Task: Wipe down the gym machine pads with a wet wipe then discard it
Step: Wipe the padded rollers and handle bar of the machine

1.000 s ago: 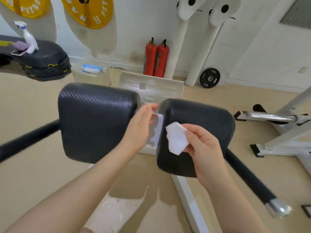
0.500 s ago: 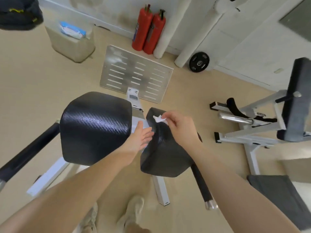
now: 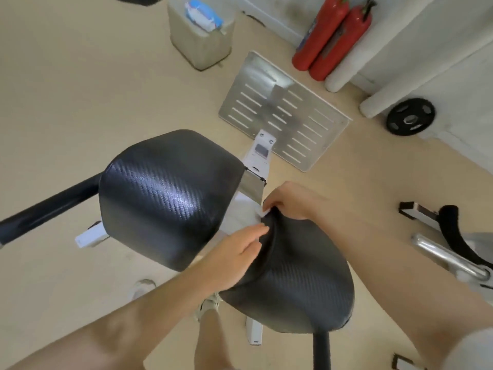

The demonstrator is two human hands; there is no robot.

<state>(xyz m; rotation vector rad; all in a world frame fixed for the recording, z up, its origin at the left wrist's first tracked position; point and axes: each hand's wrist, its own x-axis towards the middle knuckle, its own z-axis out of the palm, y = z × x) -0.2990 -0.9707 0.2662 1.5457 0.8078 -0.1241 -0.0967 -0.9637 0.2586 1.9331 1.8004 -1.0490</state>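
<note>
The wet wipe (image 3: 261,211) shows only as a small white crumpled scrap, most of it hidden under the fingers of the right hand (image 3: 289,200), whose grip is closed around it in a pinch. It sits pressed at the far tip of the right pad (image 3: 290,279), a black cushion with a fine woven texture (a faint sheen runs along its ridge). The left hand (image 3: 236,253) lies flat with straight fingers against that pad's inner edge, grip wide and holding nothing. The left pad (image 3: 168,196), same black weave, catches a bright streak of light across its top and stands just beside, apart from both hands.

Against half a second ago, the view has tipped further down and closer: the pads fill more of the picture, and less of the wipe is showing, since the fingers have curled more tightly over it. The left hand has slid from the gap between the pads onto the right pad's edge. The slotted metal plate (image 3: 282,110), the two red extinguishers (image 3: 330,36) and the wipe pack (image 3: 204,13) on its pale bin (image 3: 197,41) now sit higher in the picture
</note>
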